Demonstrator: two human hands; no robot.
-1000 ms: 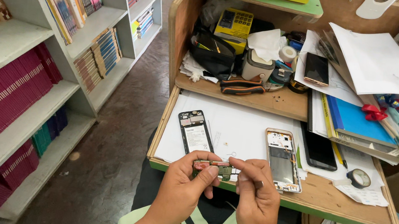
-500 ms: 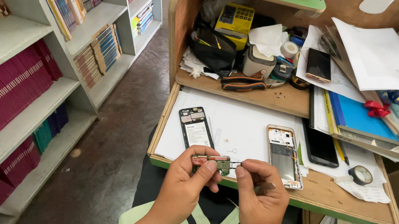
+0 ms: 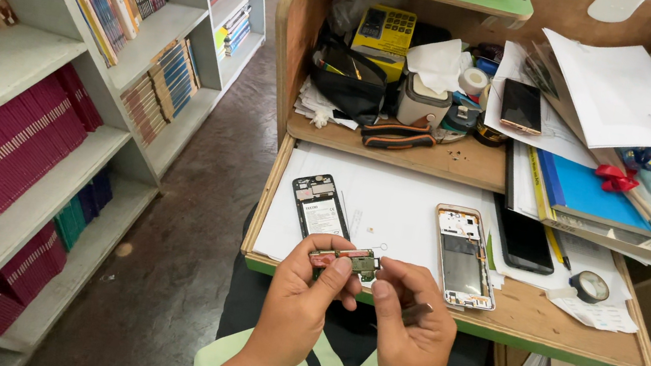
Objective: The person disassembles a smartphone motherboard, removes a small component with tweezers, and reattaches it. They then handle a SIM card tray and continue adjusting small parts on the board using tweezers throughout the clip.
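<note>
I have the left hand (image 3: pixel 306 293) pinched shut on a small green circuit board (image 3: pixel 350 260), thumb and forefinger gripping its left end; the right hand (image 3: pixel 406 322) is closed too, fingertips meeting the board's right end, with what looks like a slim tool lying across the palm. The board sits in the air just above the near edge of the worktop (image 3: pixel 548 318). Judgement: to do this step well I should grip by the edges only, keep both wrists braced near the worktop edge, and avoid flexing the board. Just beyond the hands, on a white sheet (image 3: pixel 392 202), lie an opened phone frame (image 3: pixel 320 206) to the left and a second opened phone body (image 3: pixel 464 255) to the right. A roll of tape (image 3: pixel 589 287) rests further right
</note>
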